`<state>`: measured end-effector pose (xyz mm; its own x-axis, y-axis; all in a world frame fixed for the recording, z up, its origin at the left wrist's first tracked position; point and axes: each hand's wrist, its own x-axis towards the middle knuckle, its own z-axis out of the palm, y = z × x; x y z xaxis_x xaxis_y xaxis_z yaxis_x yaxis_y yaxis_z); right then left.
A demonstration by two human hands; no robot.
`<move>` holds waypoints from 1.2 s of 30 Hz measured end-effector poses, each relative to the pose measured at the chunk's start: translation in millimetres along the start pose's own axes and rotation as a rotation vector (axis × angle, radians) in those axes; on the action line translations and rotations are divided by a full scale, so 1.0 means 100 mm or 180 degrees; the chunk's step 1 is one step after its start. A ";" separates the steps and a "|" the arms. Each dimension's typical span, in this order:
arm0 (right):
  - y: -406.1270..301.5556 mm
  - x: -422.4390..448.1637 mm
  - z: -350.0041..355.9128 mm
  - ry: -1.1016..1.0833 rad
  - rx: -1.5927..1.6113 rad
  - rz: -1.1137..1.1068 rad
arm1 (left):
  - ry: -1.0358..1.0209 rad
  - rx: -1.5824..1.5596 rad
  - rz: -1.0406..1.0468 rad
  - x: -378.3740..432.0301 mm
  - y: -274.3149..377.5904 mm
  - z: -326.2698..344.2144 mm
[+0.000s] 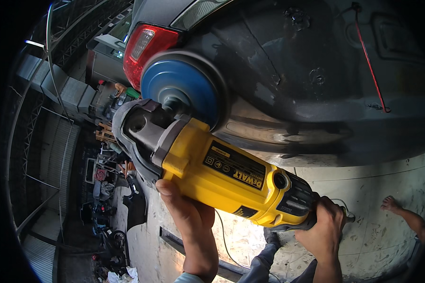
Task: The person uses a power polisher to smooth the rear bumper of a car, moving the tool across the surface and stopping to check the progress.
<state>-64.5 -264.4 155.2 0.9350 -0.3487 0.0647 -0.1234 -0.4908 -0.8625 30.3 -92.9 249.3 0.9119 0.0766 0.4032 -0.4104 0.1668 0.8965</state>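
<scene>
A yellow and black DeWalt rotary polisher [230,177] slants across the middle of the view, held in both hands. My left hand [191,215] supports its front end, with the thumb beside the gear housing. Around the black rear handle my right hand [322,223] is closed. The polisher's blue backing plate [184,81] and its dark pad rim are blurred, as if spinning. That pad faces the rear corner of a dark grey car [265,67], overlapping the red tail light [138,53]. Whether it touches the paint is hard to tell.
A thin red cord or rod [368,63] lies along the car body. A power cable [226,237] trails over the pale, stained floor [361,219]. Another person's arm [409,217] reaches in at right. Motorcycles [109,240] and a wooden pallet [105,133] stand farther left.
</scene>
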 end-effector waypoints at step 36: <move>0.90 -0.17 0.74 0.0366 -0.0003 -0.0515 | 0.0089 0.0086 -0.0851 -0.54 -0.62 -0.21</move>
<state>-67.4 -243.7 39.6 0.8986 -0.3540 0.2592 0.0250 -0.5486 -0.8357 6.5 -87.2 168.5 0.9874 0.0606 0.1465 -0.1544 0.1584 0.9752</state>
